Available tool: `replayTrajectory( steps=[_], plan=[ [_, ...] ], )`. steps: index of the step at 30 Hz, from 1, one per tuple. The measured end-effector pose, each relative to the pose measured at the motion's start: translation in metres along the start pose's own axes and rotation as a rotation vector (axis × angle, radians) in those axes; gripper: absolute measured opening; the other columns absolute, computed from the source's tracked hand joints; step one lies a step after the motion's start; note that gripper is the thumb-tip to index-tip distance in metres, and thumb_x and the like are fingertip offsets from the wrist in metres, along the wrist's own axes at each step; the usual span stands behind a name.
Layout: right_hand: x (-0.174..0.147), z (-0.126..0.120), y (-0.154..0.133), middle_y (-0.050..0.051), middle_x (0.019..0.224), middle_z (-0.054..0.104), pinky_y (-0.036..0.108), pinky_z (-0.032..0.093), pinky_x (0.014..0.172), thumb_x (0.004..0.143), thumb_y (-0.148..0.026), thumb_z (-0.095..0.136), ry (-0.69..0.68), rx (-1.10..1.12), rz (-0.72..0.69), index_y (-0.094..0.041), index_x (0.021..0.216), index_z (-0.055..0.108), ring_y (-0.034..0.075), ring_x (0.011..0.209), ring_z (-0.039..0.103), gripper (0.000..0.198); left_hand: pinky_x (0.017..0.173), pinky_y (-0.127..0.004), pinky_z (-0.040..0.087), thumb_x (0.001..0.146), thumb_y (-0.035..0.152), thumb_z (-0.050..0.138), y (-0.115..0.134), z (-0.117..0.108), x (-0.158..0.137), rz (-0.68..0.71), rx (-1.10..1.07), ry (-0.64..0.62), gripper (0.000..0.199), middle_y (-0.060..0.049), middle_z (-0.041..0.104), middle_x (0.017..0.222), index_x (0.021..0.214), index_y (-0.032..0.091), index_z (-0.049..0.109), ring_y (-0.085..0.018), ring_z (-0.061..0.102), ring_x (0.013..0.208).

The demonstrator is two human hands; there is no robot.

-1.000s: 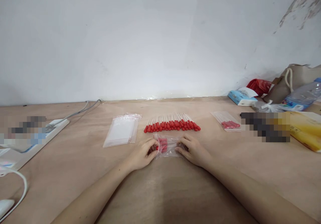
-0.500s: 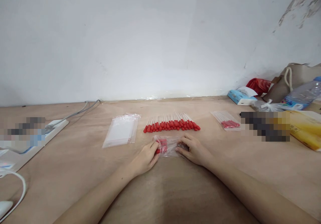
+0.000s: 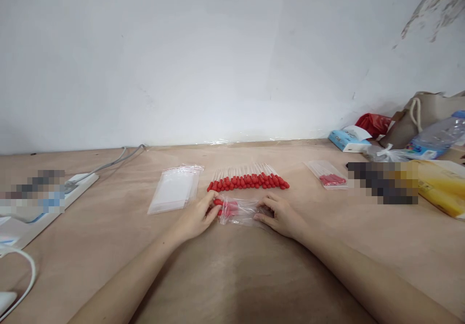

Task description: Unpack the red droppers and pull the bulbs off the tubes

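Observation:
A clear plastic bag (image 3: 245, 212) lies on the table between my hands, with a few red-bulbed droppers (image 3: 228, 208) partly inside its left end. My left hand (image 3: 198, 217) has its thumb and fingertips around the bulb ends that stick out of the bag. On the opposite end, my right hand (image 3: 281, 217) grips the bag between curled fingers and thumb. Just beyond, a row of droppers (image 3: 249, 181) lies with red bulbs toward me and thin clear tips toward the wall. The droppers' tips within the bag are hard to make out.
A stack of flat clear bags (image 3: 174, 188) lies left of the row. To its right is a bag of droppers (image 3: 330, 176). A power strip (image 3: 82, 181) with cables stands at the left. Tissues (image 3: 348, 141), a plastic bottle (image 3: 438, 135) and a yellow package (image 3: 439, 186) crowd the right.
My left hand has shifted slightly left, and the red bulbs at the bag's left end now protrude more. My right hand has stayed in about the same place.

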State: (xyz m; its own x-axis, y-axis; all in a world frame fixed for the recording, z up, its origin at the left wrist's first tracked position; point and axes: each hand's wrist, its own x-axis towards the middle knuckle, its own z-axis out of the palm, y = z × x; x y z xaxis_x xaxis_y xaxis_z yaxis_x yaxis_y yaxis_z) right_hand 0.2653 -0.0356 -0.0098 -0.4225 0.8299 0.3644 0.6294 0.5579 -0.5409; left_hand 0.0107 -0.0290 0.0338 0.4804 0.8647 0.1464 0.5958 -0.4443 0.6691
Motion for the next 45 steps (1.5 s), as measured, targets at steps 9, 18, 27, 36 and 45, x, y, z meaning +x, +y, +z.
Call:
replayTrajectory(
  steps=[9, 18, 27, 36, 45],
  plan=[
    [0.0, 0.001, 0.002, 0.003, 0.079, 0.051, 0.024, 0.04, 0.059, 0.078, -0.032, 0.056, 0.013, -0.006, -0.012, -0.018, 0.083, 0.056, 0.011, 0.066, 0.047, 0.015, 0.073, -0.036, 0.052, 0.062, 0.04, 0.069, -0.017, -0.077, 0.002, -0.293, -0.387, 0.014, 0.036, -0.005, 0.066, 0.08, 0.085, 0.015, 0.056, -0.019, 0.064, 0.075],
    [-0.001, 0.002, 0.002, 0.003, 0.081, 0.052, 0.024, 0.04, 0.06, 0.077, -0.03, 0.057, 0.024, 0.003, -0.007, -0.018, 0.082, 0.056, 0.011, 0.067, 0.048, 0.013, 0.071, -0.028, 0.051, 0.073, 0.037, 0.058, -0.04, -0.089, 0.005, -0.136, 0.077, 0.733, 0.025, -0.003, 0.065, 0.089, 0.09, 0.019, 0.057, -0.017, 0.064, 0.078],
    [-0.001, 0.0, 0.001, 0.002, 0.08, 0.05, 0.024, 0.04, 0.06, 0.077, -0.029, 0.056, 0.006, 0.004, -0.007, -0.018, 0.083, 0.055, 0.011, 0.066, 0.047, 0.013, 0.064, -0.024, 0.044, 0.085, 0.023, 0.037, -0.061, -0.019, 0.022, 0.055, 0.647, 0.365, 0.022, -0.006, 0.059, 0.088, 0.091, 0.019, 0.058, -0.016, 0.058, 0.078],
    [0.0, 0.0, 0.0, 0.003, 0.08, 0.051, 0.025, 0.04, 0.061, 0.078, -0.03, 0.056, -0.005, 0.006, -0.001, -0.018, 0.083, 0.055, 0.012, 0.067, 0.048, 0.013, 0.074, -0.029, 0.045, 0.08, 0.032, 0.05, -0.064, -0.028, 0.023, 0.072, 0.457, 0.248, 0.028, -0.006, 0.056, 0.096, 0.105, 0.02, 0.055, -0.018, 0.058, 0.081],
    [-0.001, -0.001, 0.001, 0.003, 0.082, 0.051, 0.024, 0.039, 0.061, 0.076, -0.028, 0.058, -0.011, 0.033, 0.013, -0.017, 0.084, 0.055, 0.011, 0.067, 0.047, 0.013, 0.058, -0.022, 0.041, 0.077, 0.026, 0.053, -0.014, 0.007, 0.0, 0.121, 0.198, 0.141, 0.016, -0.002, 0.054, 0.077, 0.087, 0.019, 0.064, -0.011, 0.051, 0.065]
  ],
)
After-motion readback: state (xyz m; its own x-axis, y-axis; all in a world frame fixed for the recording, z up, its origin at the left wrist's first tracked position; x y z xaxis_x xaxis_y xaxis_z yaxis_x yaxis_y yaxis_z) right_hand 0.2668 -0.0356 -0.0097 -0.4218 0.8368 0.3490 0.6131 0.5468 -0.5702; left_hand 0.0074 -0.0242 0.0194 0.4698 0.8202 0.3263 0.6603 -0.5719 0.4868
